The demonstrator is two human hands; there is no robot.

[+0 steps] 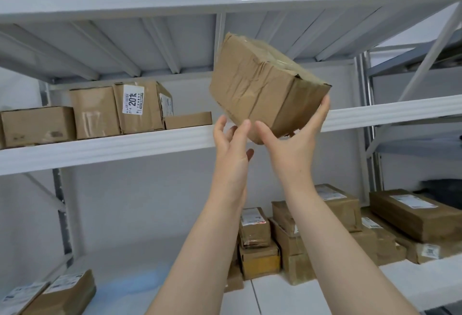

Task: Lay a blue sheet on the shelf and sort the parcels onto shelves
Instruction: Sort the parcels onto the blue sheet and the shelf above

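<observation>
The parcel (pixel 262 84), a creased brown cardboard box wrapped in clear tape, is held tilted in the air in front of the middle shelf (pixel 100 149), above its front edge and not resting on it. The right hand (pixel 292 149) grasps its lower corner, with the thumb on the near face and the fingers (pixel 325 107) pressed up against the right side. The left hand (pixel 232 149) is just beside it, fingers straight and released, their tips at the box's lower left edge; I cannot tell if they touch.

Further left on the middle shelf stands a row of cardboard boxes, among them a labelled box (pixel 140 107) with a flat box (pixel 187 119) just beside it. On the lower shelf (pixel 265 297) sit stacked parcels (pixel 295 239), a long box (pixel 412 214) to the right, and two parcels (pixel 50 294) at the near left.
</observation>
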